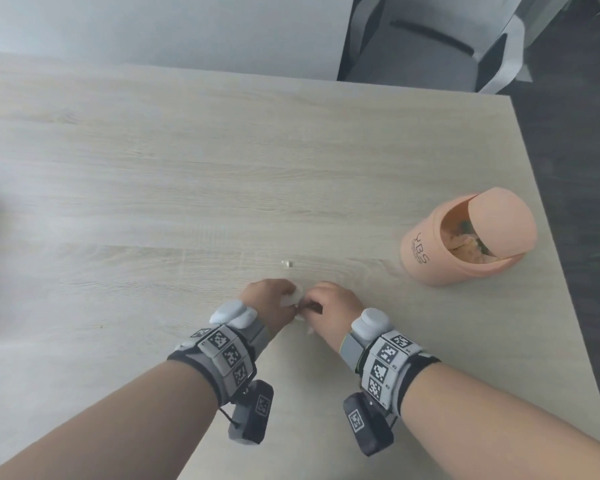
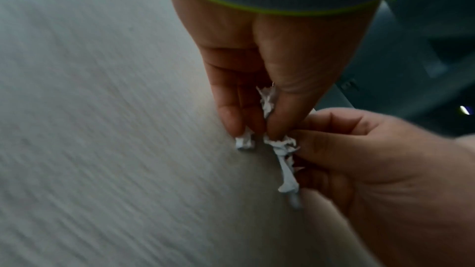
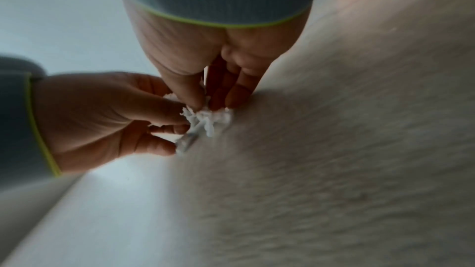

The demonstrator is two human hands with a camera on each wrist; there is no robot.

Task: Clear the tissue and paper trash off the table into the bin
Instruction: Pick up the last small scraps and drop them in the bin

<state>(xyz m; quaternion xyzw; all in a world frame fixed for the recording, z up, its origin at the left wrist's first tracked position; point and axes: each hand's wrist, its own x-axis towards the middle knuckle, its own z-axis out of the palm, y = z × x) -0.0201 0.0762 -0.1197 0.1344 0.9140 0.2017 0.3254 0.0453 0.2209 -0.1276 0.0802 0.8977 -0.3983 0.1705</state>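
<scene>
Both hands, left hand and right hand, pinch shredded tissue left of the bin; loose scraps could drop.

White shredded tissue scraps lie bunched near the table's near edge; the peach swing-lid bin stands right, holding trash.

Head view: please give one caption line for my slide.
Both hands, left hand and right hand, gather white tissue scraps on the table beside the open pink bin.
</scene>
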